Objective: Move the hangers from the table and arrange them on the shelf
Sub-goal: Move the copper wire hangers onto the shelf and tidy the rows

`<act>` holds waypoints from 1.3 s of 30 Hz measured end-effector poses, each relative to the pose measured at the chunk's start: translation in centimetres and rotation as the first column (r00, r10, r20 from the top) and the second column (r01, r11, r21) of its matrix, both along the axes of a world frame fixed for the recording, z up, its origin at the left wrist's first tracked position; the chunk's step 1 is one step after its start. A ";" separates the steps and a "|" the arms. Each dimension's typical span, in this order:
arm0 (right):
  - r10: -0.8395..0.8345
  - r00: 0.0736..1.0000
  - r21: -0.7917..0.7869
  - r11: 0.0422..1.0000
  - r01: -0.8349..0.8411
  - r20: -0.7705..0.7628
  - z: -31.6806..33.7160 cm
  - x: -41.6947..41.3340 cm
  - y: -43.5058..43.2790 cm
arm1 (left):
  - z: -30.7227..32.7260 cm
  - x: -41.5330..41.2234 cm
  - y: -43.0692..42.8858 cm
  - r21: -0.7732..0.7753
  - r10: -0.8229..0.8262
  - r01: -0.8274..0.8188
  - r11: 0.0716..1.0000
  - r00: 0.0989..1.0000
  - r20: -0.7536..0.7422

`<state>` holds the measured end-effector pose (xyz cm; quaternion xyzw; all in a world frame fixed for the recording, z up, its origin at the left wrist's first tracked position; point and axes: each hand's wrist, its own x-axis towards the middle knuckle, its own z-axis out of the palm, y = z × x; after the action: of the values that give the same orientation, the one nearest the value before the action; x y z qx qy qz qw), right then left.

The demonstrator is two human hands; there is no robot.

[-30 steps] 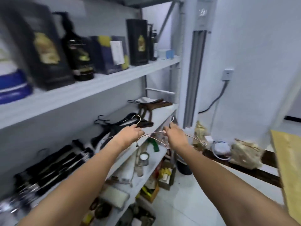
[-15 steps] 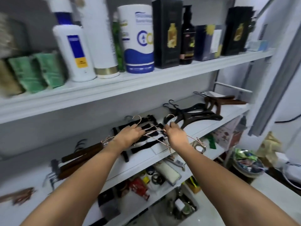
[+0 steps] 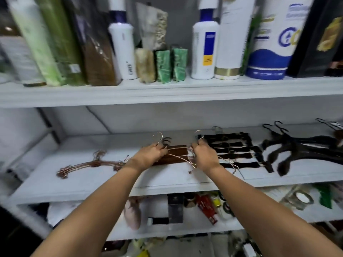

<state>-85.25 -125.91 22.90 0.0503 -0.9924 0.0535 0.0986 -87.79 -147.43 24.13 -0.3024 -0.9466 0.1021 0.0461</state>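
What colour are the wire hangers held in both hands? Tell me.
The wire hangers are a pale rose-gold, coppery metal, shown best in the head view.

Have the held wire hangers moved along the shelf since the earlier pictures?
Yes. The wire hangers moved left along the middle shelf, from the black plastic hangers to the brown hangers.

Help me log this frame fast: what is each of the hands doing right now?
Left hand: gripping a wire hanger.
Right hand: gripping a second wire hanger.
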 end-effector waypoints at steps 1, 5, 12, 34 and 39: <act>0.023 1.000 -0.006 1.000 -0.023 -0.002 -0.2 -0.2 -1.1 | -0.2 0.4 -1.2 -0.003 0.020 -0.020 1.000 1.000 -0.005; 0.100 0.995 -0.013 0.995 -0.100 0.020 -1.1 -0.6 -4.8 | -0.8 2.1 -5.0 0.013 0.084 -0.084 0.996 0.996 -0.024; 0.233 0.971 -0.042 0.972 -0.231 0.057 -2.0 0.5 -11.6 | -1.9 5.0 -10.6 -0.064 0.213 -0.212 0.975 0.977 0.011; 0.201 0.979 -0.132 0.972 -0.196 0.032 -2.3 -5.8 -35.7 | -2.1 -2.9 -31.5 0.008 0.152 -0.152 0.988 0.988 0.007; 0.172 0.985 -0.147 0.975 -0.166 0.029 -1.8 -5.9 -40.5 | -2.4 -4.3 -34.4 -0.035 0.121 -0.123 0.992 0.992 -0.041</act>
<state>-91.12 -166.37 21.06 0.1261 -0.9800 0.1340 0.0764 -92.10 -181.83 21.72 -0.2427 -0.9602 0.1281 0.0525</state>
